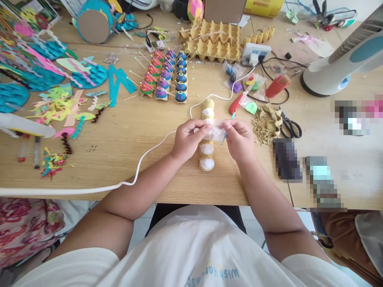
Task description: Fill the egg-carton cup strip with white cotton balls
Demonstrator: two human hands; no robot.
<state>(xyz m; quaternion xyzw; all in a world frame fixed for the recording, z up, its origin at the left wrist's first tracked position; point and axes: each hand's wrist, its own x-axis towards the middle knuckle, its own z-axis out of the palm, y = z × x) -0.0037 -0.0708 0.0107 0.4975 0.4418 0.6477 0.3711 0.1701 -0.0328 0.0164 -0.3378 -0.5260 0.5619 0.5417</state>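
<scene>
Pinching clear plastic [216, 131] from either side, a person's left hand [188, 138] and right hand [240, 140] work directly above a strip of tan egg-carton cups [207, 156] that runs lengthwise on a wooden table [119, 159]. The left hand closes thumb against forefinger on one edge of the plastic; the right hand grips the opposite edge the same way, its other fingers curled in. White patches [206, 164] fill the visible cups of the strip, whose middle is partly covered by the plastic and the fingertips. Beyond the strip and to its left stand three rows of painted cups [164, 83] bristling with thin, tipped sticks, while a larger egg tray [214, 40] lies past the strip's far end. Just right of that end rests a red-handled cutter [235, 105]; farther right of the strip are a heap of tan shavings [261, 128], a torn carton piece [273, 118], black-handled scissors [286, 119] and a red tube [277, 86]. Well to the strip's left, cut-paper shapes [64, 105] lie scattered near blue paper strips [113, 86].
</scene>
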